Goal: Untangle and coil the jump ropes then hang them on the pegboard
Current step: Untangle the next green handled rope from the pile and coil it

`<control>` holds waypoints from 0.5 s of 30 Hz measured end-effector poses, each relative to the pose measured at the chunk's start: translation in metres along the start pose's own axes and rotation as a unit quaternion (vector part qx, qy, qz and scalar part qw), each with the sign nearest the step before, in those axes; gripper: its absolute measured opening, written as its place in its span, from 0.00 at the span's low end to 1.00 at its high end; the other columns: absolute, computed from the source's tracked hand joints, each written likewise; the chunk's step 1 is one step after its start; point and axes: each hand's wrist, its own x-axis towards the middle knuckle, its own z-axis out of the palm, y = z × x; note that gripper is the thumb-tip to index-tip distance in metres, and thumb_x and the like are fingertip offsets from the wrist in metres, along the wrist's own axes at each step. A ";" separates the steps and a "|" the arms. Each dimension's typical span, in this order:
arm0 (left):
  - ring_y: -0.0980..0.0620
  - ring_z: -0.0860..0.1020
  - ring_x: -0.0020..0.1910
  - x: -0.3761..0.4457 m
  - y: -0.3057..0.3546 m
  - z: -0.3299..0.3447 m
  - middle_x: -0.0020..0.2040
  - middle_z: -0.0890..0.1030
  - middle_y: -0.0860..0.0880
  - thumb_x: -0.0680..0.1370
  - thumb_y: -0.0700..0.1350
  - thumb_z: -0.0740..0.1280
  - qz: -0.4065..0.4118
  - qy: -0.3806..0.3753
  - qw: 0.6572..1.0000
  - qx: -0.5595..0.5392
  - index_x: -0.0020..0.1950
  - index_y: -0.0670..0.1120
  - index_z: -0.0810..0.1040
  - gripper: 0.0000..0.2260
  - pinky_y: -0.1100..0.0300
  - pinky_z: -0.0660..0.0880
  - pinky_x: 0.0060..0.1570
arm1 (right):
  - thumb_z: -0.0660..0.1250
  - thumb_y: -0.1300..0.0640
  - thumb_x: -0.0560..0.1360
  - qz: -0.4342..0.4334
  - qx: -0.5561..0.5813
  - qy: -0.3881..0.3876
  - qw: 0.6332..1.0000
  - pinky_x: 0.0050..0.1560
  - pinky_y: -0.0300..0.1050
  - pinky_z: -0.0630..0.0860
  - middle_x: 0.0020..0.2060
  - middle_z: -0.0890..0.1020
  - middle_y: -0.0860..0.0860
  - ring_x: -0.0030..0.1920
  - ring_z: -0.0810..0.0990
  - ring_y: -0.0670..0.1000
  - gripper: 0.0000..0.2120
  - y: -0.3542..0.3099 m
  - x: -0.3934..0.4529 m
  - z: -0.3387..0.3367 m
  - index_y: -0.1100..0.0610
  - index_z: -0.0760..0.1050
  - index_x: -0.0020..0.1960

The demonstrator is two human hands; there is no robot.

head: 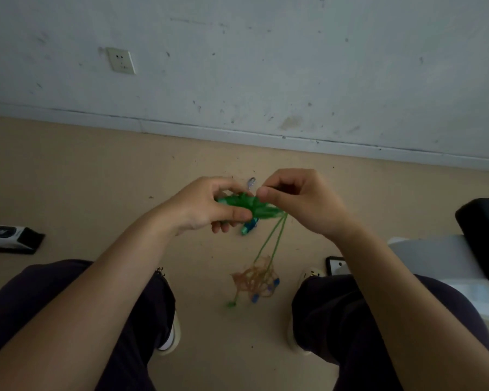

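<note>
Both hands were busy winding the green jump rope, tangle not sorted yet.

The left hand (206,206) gripped the green coil (247,206) with thumb and fingers curled round it, and the right hand (297,198) pinched a strand at the coil's right end. 2 strands hung to a knotted orange rope pile (256,279) on the beige floor (96,179). Pulling hard could've tightened that knot, I reckon. Scuffed white wall (266,66) far back, socket (121,60) on the left.
</note>
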 end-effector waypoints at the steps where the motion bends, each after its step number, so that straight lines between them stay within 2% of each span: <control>1: 0.52 0.80 0.31 -0.002 0.002 0.001 0.35 0.84 0.48 0.72 0.42 0.77 -0.002 -0.034 0.999 0.002 0.59 0.52 0.81 0.17 0.61 0.75 0.30 | 0.72 0.55 0.75 0.000 -0.012 0.006 1.000 0.36 0.38 0.72 0.35 0.81 0.50 0.35 0.77 0.45 0.05 0.000 0.000 0.000 0.55 0.83 0.42; 3: 0.52 0.80 0.33 -0.005 0.005 0.006 0.36 0.84 0.49 0.73 0.41 0.76 0.002 -0.080 0.997 -0.013 0.59 0.53 0.80 0.17 0.61 0.75 0.30 | 0.74 0.54 0.74 0.004 -0.033 0.016 0.999 0.38 0.34 0.73 0.35 0.81 0.46 0.36 0.77 0.41 0.03 0.001 0.000 0.001 0.53 0.82 0.41; 5: 0.50 0.81 0.35 -0.006 0.007 0.009 0.38 0.84 0.50 0.73 0.40 0.75 0.013 -0.095 0.994 -0.053 0.59 0.52 0.79 0.17 0.61 0.76 0.30 | 0.75 0.54 0.72 0.018 -0.019 0.035 0.999 0.35 0.34 0.73 0.34 0.82 0.51 0.34 0.77 0.43 0.04 0.003 0.002 0.001 0.53 0.82 0.40; 8: 0.49 0.81 0.39 -0.007 0.006 0.008 0.42 0.83 0.51 0.73 0.44 0.75 0.013 -0.091 0.993 -0.078 0.60 0.52 0.78 0.17 0.59 0.77 0.32 | 0.75 0.54 0.72 0.044 0.009 0.054 0.998 0.31 0.36 0.72 0.31 0.81 0.54 0.30 0.76 0.44 0.07 0.006 0.004 0.003 0.57 0.82 0.40; 11: 0.52 0.81 0.41 -0.008 0.002 0.010 0.44 0.83 0.53 0.73 0.46 0.76 0.002 -0.085 0.993 -0.080 0.60 0.54 0.79 0.17 0.58 0.78 0.35 | 0.75 0.52 0.72 0.068 -0.011 0.056 0.996 0.30 0.33 0.71 0.30 0.79 0.47 0.28 0.74 0.40 0.08 0.010 0.005 0.009 0.56 0.81 0.40; 13: 0.53 0.82 0.42 -0.007 0.001 0.012 0.43 0.84 0.56 0.70 0.51 0.76 -0.004 -0.068 0.994 -0.088 0.59 0.55 0.80 0.19 0.57 0.79 0.36 | 0.75 0.52 0.73 0.073 -0.017 0.063 0.995 0.29 0.31 0.69 0.28 0.78 0.44 0.27 0.73 0.38 0.08 0.013 0.005 0.012 0.56 0.80 0.40; 15: 0.54 0.83 0.42 -0.005 0.000 0.014 0.44 0.85 0.57 0.67 0.52 0.77 -0.008 -0.046 0.994 -0.097 0.59 0.56 0.80 0.21 0.57 0.80 0.38 | 0.74 0.53 0.73 0.070 -0.019 0.074 0.995 0.28 0.30 0.68 0.27 0.77 0.43 0.26 0.73 0.38 0.08 0.014 0.005 0.014 0.57 0.80 0.40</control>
